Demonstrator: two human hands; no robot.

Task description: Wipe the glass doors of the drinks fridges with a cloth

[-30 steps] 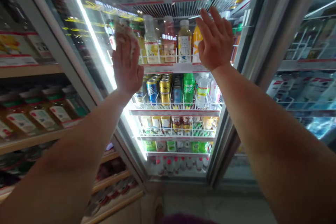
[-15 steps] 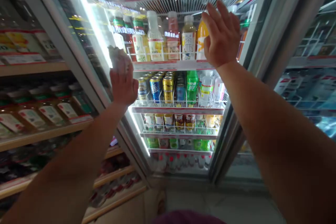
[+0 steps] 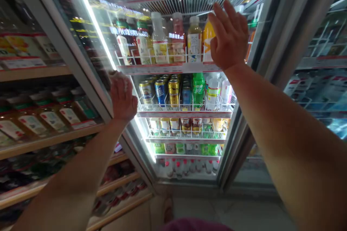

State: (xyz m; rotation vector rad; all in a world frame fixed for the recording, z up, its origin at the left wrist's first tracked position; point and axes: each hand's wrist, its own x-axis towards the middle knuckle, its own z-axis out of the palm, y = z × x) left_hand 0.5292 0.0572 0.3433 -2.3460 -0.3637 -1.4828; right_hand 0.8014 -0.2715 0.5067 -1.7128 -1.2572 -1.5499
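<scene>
My left hand (image 3: 122, 97) presses a crumpled white cloth (image 3: 117, 75) against the glass door (image 3: 108, 25) of a lit drinks fridge, low at the door's left edge beside the bright light strip. Its fingers are closed over the cloth, which mostly hides under the palm. My right hand (image 3: 229, 36) lies flat on the same glass near the door's right side, fingers spread, holding nothing. Behind the glass stand bottles (image 3: 193, 39) on an upper shelf and cans (image 3: 173, 92) on the shelf below.
Wooden shelves (image 3: 48, 139) with bottled goods run along the left. The fridge's metal frame (image 3: 273, 43) rises at the right, with another glass-fronted cooler (image 3: 320, 79) beyond it. Lower fridge shelves hold cups and small bottles. Pale floor tiles show at the bottom.
My left hand has slid the cloth down and left across the glass, from bottle-shelf height to can-shelf height. My right hand has stayed flat on the glass at almost the same spot.
</scene>
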